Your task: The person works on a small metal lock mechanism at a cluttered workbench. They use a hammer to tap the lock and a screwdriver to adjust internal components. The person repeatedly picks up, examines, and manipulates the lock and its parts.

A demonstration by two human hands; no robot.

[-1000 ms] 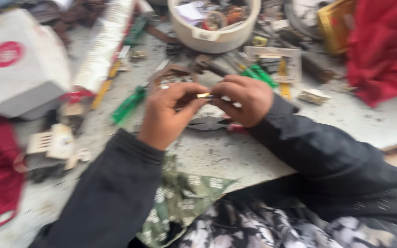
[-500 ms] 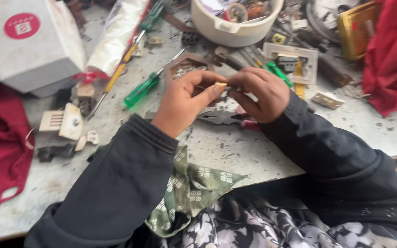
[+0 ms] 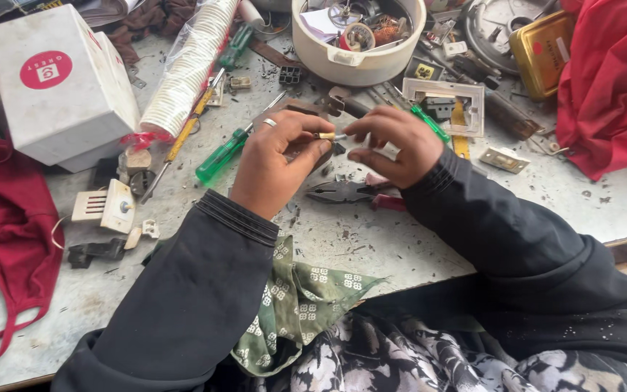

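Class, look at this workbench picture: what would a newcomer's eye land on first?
At centre, the left hand and right hand pinch a small brass part between their fingers, above pliers on the table. A white box sits far left, and red cloth fills the right corner.

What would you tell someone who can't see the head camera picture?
Two hands, the left hand and right hand, pinch a small brass part between their fingertips above a cluttered grey workbench. Pliers lie under them, a green screwdriver and a white box to the left.
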